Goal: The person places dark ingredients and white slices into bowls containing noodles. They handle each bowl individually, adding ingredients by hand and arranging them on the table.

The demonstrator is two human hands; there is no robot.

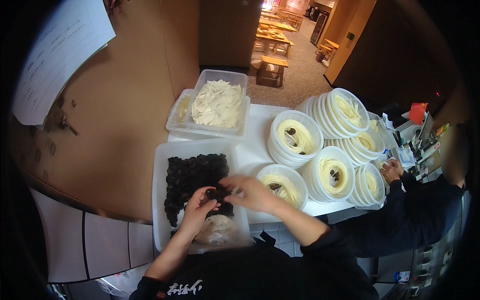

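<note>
A clear plastic tub [159, 200] holds a heap of dark brown, curled pieces that look like wood ear mushrooms [195, 172]. Over the tub, my left hand [196, 210] pinches a few wood ear mushrooms [214, 194] between thumb and fingers. Close beside it, my right hand [252, 194] comes in from the right with thumb and fingers apart, slightly blurred, near those pieces. A tied clear plastic bag [215, 230] with pale contents lies in the near part of the tub, below my hands.
Stacked round plastic bowls [332, 175] of pale noodles, some with dark pieces, crowd the white table [255, 145]. Behind the tub stands a container of pale, flat pieces [217, 102]. At right, a co-worker's hands [392, 171] are near the bowls. A brown partition [130, 90] borders the left.
</note>
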